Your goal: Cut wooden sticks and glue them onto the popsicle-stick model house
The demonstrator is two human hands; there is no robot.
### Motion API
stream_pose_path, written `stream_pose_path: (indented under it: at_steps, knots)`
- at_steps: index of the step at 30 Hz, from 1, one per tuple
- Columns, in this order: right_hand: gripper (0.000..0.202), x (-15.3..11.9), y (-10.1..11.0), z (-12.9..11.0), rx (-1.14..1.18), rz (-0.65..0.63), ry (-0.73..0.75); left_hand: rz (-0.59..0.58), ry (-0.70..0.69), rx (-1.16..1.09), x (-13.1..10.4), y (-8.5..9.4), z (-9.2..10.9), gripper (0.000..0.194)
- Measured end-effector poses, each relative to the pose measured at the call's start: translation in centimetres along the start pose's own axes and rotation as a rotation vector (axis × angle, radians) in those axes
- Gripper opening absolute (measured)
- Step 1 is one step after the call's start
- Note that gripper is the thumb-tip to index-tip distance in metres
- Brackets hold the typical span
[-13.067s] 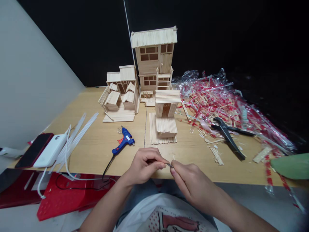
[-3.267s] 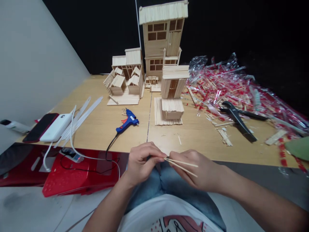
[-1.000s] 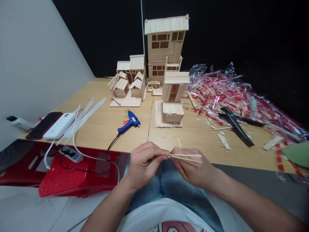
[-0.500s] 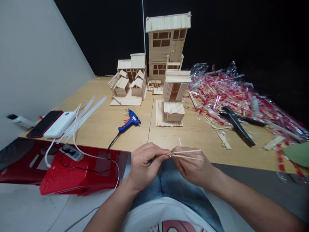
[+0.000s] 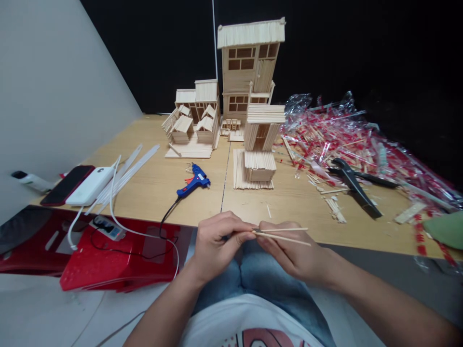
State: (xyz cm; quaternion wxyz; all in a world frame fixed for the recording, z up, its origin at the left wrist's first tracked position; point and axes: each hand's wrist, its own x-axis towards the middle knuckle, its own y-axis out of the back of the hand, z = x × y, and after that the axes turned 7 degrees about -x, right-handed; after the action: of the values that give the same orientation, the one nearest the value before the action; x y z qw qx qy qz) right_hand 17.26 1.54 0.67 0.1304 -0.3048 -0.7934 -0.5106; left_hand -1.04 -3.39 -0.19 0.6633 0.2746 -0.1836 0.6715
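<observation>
Two wooden sticks (image 5: 284,238) pinched in left hand (image 5: 219,242) before nearest stick house (image 5: 260,159), pointed over right hand (image 5: 294,258); could not tell its grip.

Beyond the left hand (image 5: 219,246), open lane between glue gun (image 5: 196,182) and front stick house (image 5: 261,161) (obstacle farther right: black tool (image 5: 356,187))

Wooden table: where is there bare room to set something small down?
One broad patch lies between the white strips and blue glue gun. A narrower one separates the gun from the front stick house, beyond the left hand. The right is crowded with the wrapper pile and black tool; the left edge, with a phone.
</observation>
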Motion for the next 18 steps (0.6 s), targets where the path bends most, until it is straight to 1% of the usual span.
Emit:
stream_pose_path:
  at_steps: [4, 9, 11, 15, 18]
  knots:
    - [0.023, -0.4, 0.7, 0.1, 0.006, -0.077, 0.044, -0.061, 0.012, -0.012, 0.1, 0.5, 0.1, 0.007]
    - [0.021, -0.7, 1.4, 0.2, -0.024, -0.225, 0.041, -0.144, 0.001, 0.013, 0.3, 1.0, 0.3, 0.009]
    - [0.02, -0.8, 1.6, 0.3, -0.009, -0.263, 0.031, -0.182, -0.035, 0.024, 0.5, 1.2, 0.3, 0.011]
    - [0.018, -0.6, 1.7, 0.3, 0.028, -0.318, -0.035, -0.263, -0.165, 0.025, 1.1, 1.8, 0.2, 0.014]
    - [0.02, -0.4, 1.6, 0.2, 0.035, -0.328, -0.067, -0.283, -0.216, 0.044, 1.2, 1.8, 0.1, 0.016]
